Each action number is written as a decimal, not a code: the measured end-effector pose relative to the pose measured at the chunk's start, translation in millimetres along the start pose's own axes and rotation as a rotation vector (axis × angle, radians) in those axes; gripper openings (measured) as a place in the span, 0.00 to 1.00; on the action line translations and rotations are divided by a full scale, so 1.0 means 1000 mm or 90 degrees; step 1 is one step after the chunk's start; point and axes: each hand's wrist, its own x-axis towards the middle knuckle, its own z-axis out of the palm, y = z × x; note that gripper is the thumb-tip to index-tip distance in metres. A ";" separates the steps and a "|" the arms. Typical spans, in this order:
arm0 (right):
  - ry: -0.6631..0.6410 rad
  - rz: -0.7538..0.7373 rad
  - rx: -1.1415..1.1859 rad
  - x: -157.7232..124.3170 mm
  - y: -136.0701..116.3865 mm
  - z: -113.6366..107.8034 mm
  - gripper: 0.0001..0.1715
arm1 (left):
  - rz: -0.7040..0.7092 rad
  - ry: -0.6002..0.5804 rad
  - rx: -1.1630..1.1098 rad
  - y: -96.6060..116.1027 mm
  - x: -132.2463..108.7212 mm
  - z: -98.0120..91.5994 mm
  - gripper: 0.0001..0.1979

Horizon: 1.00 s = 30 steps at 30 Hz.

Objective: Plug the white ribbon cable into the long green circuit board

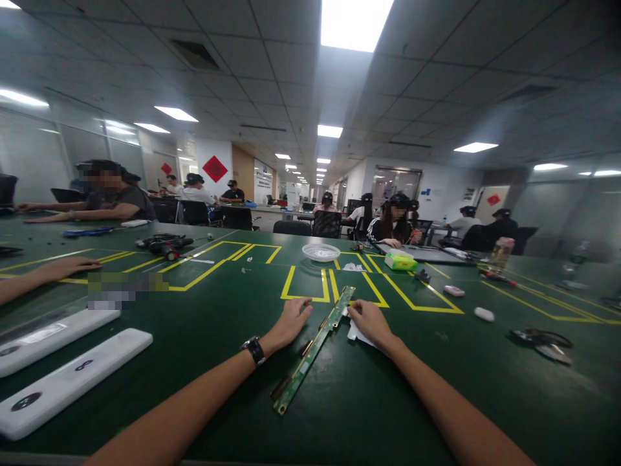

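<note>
so, nothing's held by the bare left hand (288,323), fingers loosely uncurled. between hands, a long, thin green circuit board (317,343) is laid on the dark green table (369,414), slanted near-left to far-right, its far end nearer the bare right hand (372,323); whether crumpled white paper (356,334) is gripped by those bent fingers can't be told.
</note>
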 end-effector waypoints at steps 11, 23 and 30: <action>-0.068 -0.239 -0.099 -0.001 0.010 0.000 0.09 | 0.108 0.022 0.041 0.003 -0.003 0.001 0.17; -0.004 -0.161 -0.158 0.004 0.013 0.008 0.11 | 0.156 0.013 0.079 0.011 -0.009 0.000 0.15; -0.051 -0.224 -0.121 0.002 0.009 0.004 0.12 | 0.156 0.002 0.089 0.013 -0.009 -0.001 0.15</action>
